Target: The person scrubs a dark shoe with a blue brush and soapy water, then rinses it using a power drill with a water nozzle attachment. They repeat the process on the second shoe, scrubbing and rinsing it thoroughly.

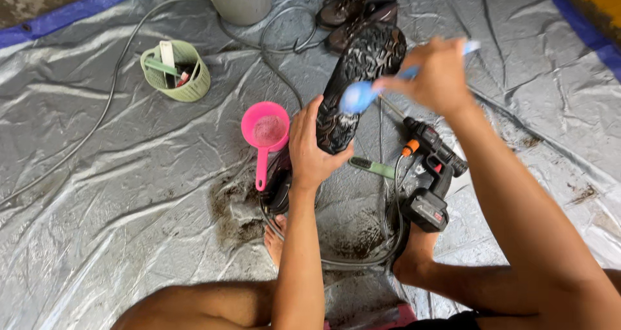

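Observation:
My left hand [312,150] grips a dark boot [361,71] by its heel end, with the muddy treaded sole turned up toward me. My right hand [435,72] is closed around the handle of a blue brush [358,96], whose head rests against the middle of the sole. The brush is blurred with motion. A second dark shoe [278,181] lies under my left wrist, partly hidden.
A pink scoop [265,132] sits left of the boot. A green basket [176,71] holds brushes at the back left. A black and red power tool [432,175], a green brush [375,168], hoses, another pair of boots [356,6] and a grey bucket [238,0] lie on the silver tarp [97,175].

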